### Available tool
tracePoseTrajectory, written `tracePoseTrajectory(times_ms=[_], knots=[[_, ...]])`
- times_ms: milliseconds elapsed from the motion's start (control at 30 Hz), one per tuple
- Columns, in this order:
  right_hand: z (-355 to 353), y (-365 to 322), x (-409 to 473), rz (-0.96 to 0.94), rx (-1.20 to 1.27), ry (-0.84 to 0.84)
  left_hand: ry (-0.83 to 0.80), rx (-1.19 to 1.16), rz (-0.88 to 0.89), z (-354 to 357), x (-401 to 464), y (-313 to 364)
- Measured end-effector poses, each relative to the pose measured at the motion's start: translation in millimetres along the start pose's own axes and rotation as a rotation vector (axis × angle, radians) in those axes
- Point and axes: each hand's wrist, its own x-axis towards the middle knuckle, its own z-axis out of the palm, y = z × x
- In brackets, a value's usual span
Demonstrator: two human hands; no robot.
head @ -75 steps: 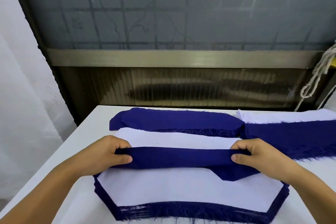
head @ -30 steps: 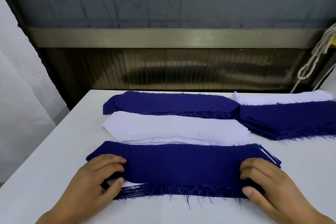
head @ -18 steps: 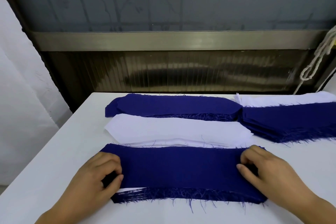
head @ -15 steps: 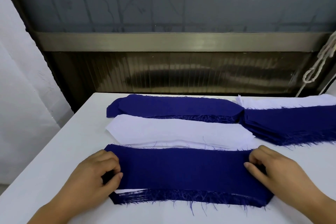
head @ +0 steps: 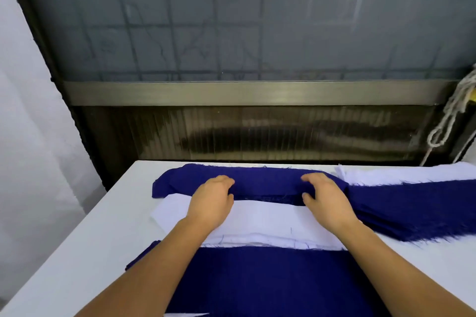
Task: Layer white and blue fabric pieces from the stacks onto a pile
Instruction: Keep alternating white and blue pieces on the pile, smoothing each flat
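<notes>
While the far blue stack (head: 247,183) lies at the back of the tabletop (head: 103,226), both hands reach onto it. The grip of the left hand (head: 211,201) and of the right hand (head: 327,201) pinches its front edge, thumb under and fingers on top. The step seems to be taking one blue piece. Next, only the top layer must lift, over the white stack (head: 262,221), toward the near pile (head: 270,280).
</notes>
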Motion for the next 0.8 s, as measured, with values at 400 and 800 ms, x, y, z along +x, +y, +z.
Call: tracePoseTrajectory(times_ms=[400, 800], knots=[[24.3, 20.4, 6.9, 0.012, -0.120, 0.133, 0.071, 0.088, -0.005, 33.7, 1.8, -16.5], [20.9, 15.3, 1.1, -0.035, -0.006, 0.230, 0.165, 0.158, -0.006, 28.4, -2.3, -9.7]])
